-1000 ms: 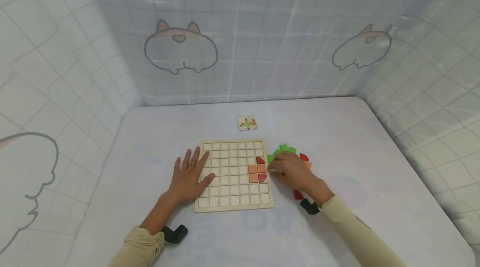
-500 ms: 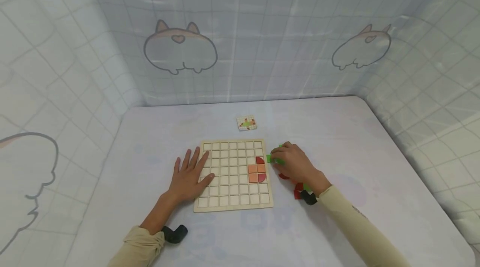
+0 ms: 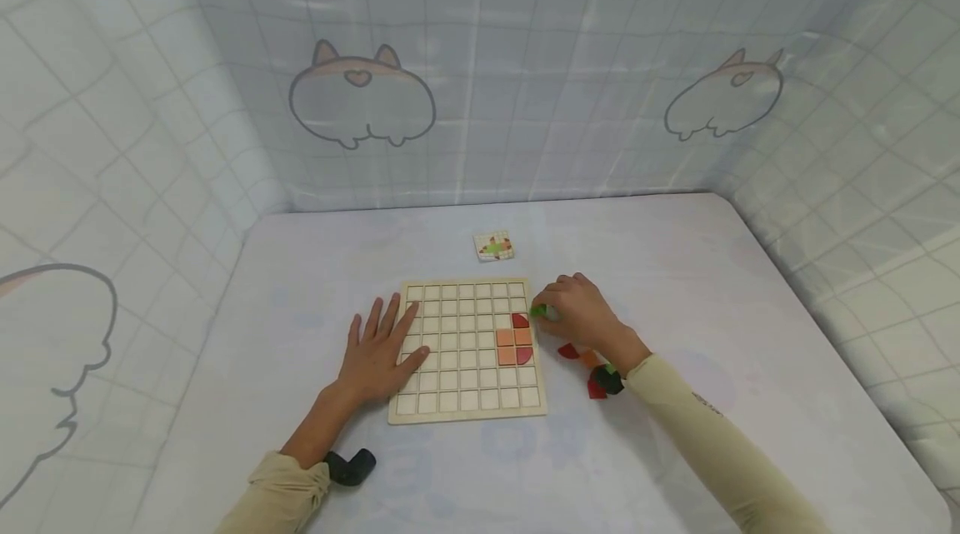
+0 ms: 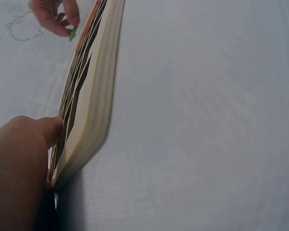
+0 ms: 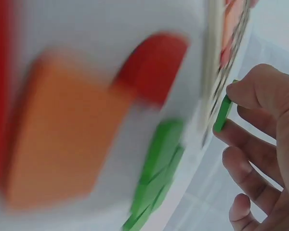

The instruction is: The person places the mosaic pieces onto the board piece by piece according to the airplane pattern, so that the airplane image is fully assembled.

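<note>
Right hand [image 3: 579, 313]: thumb and forefinger pinched together on a green tile [image 5: 223, 113], gap no wider than the piece itself.
Tile's spot: right at the board's right edge, near the upper red piece; whether it touches the wood, I can't tell.
Left hand [image 3: 377, 359]: fingers spread wide, nothing gripped, lying over the board's left edge.
Board [image 3: 458, 357]: three orange squares [image 3: 506, 338] sit in its grid, with two red pieces [image 3: 523, 356] beside them.
Loose pieces [image 3: 568, 351]: red, orange and green, scattered on the table [image 3: 675, 267] below the right hand.
Card [image 3: 493, 247]: a small coloured pattern, lying beyond the board.
</note>
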Demonstrator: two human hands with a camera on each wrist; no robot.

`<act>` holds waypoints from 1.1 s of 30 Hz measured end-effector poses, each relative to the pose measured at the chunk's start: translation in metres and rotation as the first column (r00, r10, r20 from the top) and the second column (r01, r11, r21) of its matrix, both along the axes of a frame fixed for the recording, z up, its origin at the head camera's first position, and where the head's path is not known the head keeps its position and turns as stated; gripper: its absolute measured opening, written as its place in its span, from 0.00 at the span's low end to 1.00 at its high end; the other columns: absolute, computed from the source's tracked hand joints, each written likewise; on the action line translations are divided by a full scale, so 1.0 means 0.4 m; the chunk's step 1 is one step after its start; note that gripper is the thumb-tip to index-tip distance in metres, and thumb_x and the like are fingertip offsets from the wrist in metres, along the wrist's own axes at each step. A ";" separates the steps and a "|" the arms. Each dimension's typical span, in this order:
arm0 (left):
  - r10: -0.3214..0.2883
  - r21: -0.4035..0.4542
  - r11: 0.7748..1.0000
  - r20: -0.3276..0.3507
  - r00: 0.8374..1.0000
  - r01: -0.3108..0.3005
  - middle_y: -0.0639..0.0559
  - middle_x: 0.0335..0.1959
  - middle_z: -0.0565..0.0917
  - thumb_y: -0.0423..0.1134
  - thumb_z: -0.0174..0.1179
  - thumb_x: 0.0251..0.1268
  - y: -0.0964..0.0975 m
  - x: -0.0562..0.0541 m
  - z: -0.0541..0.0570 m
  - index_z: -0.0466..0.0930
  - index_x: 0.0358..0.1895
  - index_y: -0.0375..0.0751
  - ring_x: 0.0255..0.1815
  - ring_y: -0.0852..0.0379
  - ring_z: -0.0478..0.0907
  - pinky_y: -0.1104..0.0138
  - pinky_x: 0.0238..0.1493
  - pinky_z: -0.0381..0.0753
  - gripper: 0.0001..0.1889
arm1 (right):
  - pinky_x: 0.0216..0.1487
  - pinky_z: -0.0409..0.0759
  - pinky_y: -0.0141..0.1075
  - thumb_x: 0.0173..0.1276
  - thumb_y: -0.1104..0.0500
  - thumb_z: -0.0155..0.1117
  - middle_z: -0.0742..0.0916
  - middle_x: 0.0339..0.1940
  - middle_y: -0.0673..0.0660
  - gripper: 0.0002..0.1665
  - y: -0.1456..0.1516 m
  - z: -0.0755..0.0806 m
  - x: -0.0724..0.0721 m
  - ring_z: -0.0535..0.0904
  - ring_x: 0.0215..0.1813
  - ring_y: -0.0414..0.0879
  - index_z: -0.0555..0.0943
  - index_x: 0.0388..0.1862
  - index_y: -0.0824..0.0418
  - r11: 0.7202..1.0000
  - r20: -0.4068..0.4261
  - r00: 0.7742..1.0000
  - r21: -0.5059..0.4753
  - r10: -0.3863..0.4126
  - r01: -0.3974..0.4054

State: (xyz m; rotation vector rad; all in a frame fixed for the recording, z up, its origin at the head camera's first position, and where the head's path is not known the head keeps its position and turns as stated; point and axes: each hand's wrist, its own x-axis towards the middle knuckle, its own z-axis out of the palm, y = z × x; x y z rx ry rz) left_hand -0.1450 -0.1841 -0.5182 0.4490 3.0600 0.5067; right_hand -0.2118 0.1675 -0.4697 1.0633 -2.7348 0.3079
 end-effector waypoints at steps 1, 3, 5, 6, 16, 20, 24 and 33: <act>0.001 0.001 1.000 0.001 1.000 -0.001 0.41 0.80 0.42 0.64 0.45 0.71 -0.001 0.000 -0.001 0.48 0.80 0.48 0.79 0.39 0.33 0.39 0.70 0.31 0.41 | 0.38 0.69 0.37 0.55 0.57 0.76 0.88 0.34 0.45 0.08 -0.012 0.001 0.000 0.76 0.35 0.42 0.89 0.35 0.52 1.000 0.001 1.000 -0.017 0.019 -0.019; 0.000 0.004 1.000 -0.001 1.000 0.000 0.41 0.80 0.42 0.64 0.46 0.71 -0.002 0.000 -0.001 0.48 0.80 0.48 0.79 0.39 0.33 0.39 0.70 0.31 0.41 | 0.37 0.69 0.36 0.56 0.55 0.76 0.88 0.34 0.44 0.08 -0.040 0.003 0.002 0.75 0.35 0.41 0.89 0.35 0.52 0.998 0.003 0.998 -0.036 0.057 -0.057; -0.002 0.014 1.000 -0.001 1.000 0.002 0.41 0.80 0.42 0.64 0.46 0.71 -0.003 0.001 0.000 0.49 0.80 0.48 0.78 0.38 0.33 0.39 0.70 0.31 0.41 | 0.37 0.69 0.36 0.56 0.54 0.76 0.88 0.33 0.44 0.08 -0.071 0.005 0.006 0.75 0.34 0.41 0.89 0.36 0.51 0.994 0.010 0.995 -0.048 0.096 -0.096; -0.004 0.016 1.000 -0.001 1.000 0.004 0.41 0.80 0.42 0.64 0.46 0.71 -0.003 0.001 0.001 0.49 0.80 0.48 0.78 0.38 0.33 0.38 0.70 0.31 0.41 | 0.38 0.69 0.36 0.56 0.54 0.76 0.88 0.33 0.44 0.09 -0.087 0.005 0.009 0.74 0.34 0.41 0.89 0.36 0.52 0.992 0.017 0.993 -0.059 0.113 -0.112; -0.018 0.009 1.000 -0.011 1.000 0.018 0.40 0.80 0.43 0.64 0.45 0.71 -0.004 0.000 0.005 0.49 0.79 0.48 0.78 0.38 0.34 0.38 0.70 0.33 0.41 | 0.35 0.67 0.34 0.58 0.56 0.73 0.87 0.32 0.42 0.04 -0.177 -0.028 0.038 0.77 0.35 0.39 0.88 0.33 0.50 0.977 -0.001 0.980 -0.070 0.199 -0.199; -0.014 0.010 1.000 -0.010 1.000 0.014 0.39 0.80 0.44 0.64 0.46 0.71 -0.003 0.003 0.010 0.49 0.79 0.47 0.78 0.37 0.35 0.38 0.70 0.33 0.41 | 0.37 0.68 0.34 0.59 0.56 0.72 0.86 0.31 0.41 0.03 -0.167 -0.028 0.048 0.77 0.34 0.38 0.88 0.33 0.49 0.983 0.044 0.983 -0.041 0.180 -0.179; -0.015 0.012 1.000 -0.021 1.000 0.015 0.39 0.79 0.45 0.63 0.47 0.71 -0.002 0.002 0.016 0.50 0.79 0.46 0.78 0.37 0.36 0.37 0.70 0.34 0.40 | 0.40 0.70 0.33 0.61 0.58 0.72 0.87 0.31 0.40 0.03 -0.159 -0.021 0.056 0.79 0.34 0.36 0.88 0.33 0.48 0.985 0.078 0.982 -0.016 0.173 -0.172; -0.005 0.010 1.000 -0.008 1.000 0.005 0.40 0.80 0.44 0.63 0.47 0.71 0.000 0.001 0.004 0.50 0.79 0.47 0.78 0.38 0.35 0.38 0.70 0.33 0.41 | 0.35 0.66 0.32 0.61 0.60 0.73 0.85 0.26 0.38 0.08 -0.171 -0.036 0.074 0.73 0.28 0.37 0.85 0.26 0.47 0.986 -0.002 0.988 -0.062 0.153 -0.153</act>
